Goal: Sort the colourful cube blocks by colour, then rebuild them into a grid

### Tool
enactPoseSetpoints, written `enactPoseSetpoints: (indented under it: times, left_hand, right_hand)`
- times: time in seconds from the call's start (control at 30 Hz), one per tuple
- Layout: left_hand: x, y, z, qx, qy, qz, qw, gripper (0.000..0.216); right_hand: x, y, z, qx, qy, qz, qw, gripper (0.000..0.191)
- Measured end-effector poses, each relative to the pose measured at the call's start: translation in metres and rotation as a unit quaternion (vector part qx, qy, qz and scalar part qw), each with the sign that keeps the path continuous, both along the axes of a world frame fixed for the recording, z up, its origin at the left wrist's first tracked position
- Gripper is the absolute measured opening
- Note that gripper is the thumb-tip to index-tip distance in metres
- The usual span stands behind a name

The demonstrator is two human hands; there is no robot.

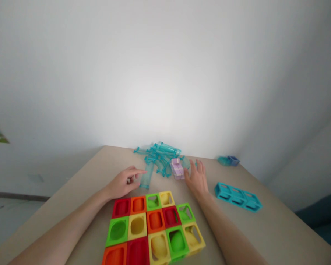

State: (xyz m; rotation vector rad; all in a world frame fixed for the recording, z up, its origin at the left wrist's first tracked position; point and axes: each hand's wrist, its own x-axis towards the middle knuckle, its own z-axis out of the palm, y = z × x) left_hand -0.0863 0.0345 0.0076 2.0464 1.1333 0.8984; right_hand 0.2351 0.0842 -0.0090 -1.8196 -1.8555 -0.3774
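My left hand (126,182) is low over the table with its index finger stretched out and the other fingers loosely curled. The fingertip is at a clear teal track piece (147,177), and nothing sits in the hand. My right hand (197,179) has its fingers apart, beside a pale purple block (177,169); whether the thumb touches the block I cannot tell. Behind both hands lies a heap of clear teal track pieces (161,152) against the wall. Nearer me, red, orange, green and yellow hollow cubes (155,221) stand together in rows.
To the right of my right arm lies a teal three-cell frame (237,197). At the table's back right corner are a small dark blue piece (233,160) and a teal piece (223,160). A white wall (165,81) bounds the far edge of the table (90,173).
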Motion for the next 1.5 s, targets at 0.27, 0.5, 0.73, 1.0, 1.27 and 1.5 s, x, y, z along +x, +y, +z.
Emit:
enactPoseSetpoints:
  times: [0.27, 0.5, 0.73, 1.0, 1.27, 1.5]
  left_hand:
    - [-0.02, -0.013, 0.011, -0.151, 0.024, -0.232, 0.961, 0.041]
    - [-0.016, -0.011, 0.008, -0.161, -0.01, -0.255, 0.953, 0.042]
    - [-0.013, -0.007, 0.003, -0.156, -0.034, -0.25, 0.955, 0.04]
    - [-0.012, -0.006, 0.003, -0.2, -0.049, -0.187, 0.961, 0.056]
    - [-0.009, -0.001, -0.003, -0.15, -0.065, -0.049, 0.985, 0.046]
    - [-0.041, 0.027, -0.023, 0.062, 0.068, 0.195, 0.976, 0.035]
  right_hand:
    - [0.043, -0.047, 0.012, -0.012, -0.08, -0.27, 0.959, 0.048]
    - [0.059, -0.029, 0.002, -0.081, -0.066, -0.203, 0.974, 0.038]
    - [0.05, -0.025, -0.002, -0.072, -0.059, -0.159, 0.983, 0.037]
    - [0.047, -0.03, 0.003, 0.02, -0.033, -0.125, 0.991, 0.034]
    - [0.016, -0.031, 0.006, 0.141, 0.025, 0.126, 0.982, 0.021]
    - [0.029, -0.019, -0.007, 0.125, 0.084, 0.167, 0.974, 0.022]
